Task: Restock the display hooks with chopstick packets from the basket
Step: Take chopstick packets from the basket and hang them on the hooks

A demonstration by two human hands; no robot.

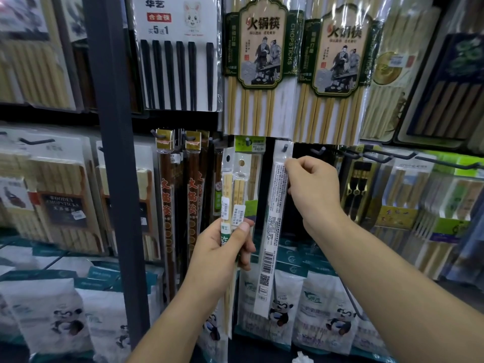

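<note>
My right hand [313, 191] pinches the top of a long white chopstick packet [272, 231], printed back side toward me. The packet's hole sits on a dark display hook [285, 147] and the packet hangs down slightly tilted. My left hand [222, 254] grips two narrow bamboo chopstick packets [231, 195] upright, left of the hanging one. Their punched tops are just below the hook row. An empty hook [320, 150] sticks out to the right. No basket is in view.
A dark steel upright [115, 153] stands left of my hands. Dark-red chopstick packets [178, 200] hang beside it. Large hot-pot chopstick packs [262, 61] hang above. Panda-print bags [282, 305] line the shelf below. More hooks and packs [408, 195] fill the right side.
</note>
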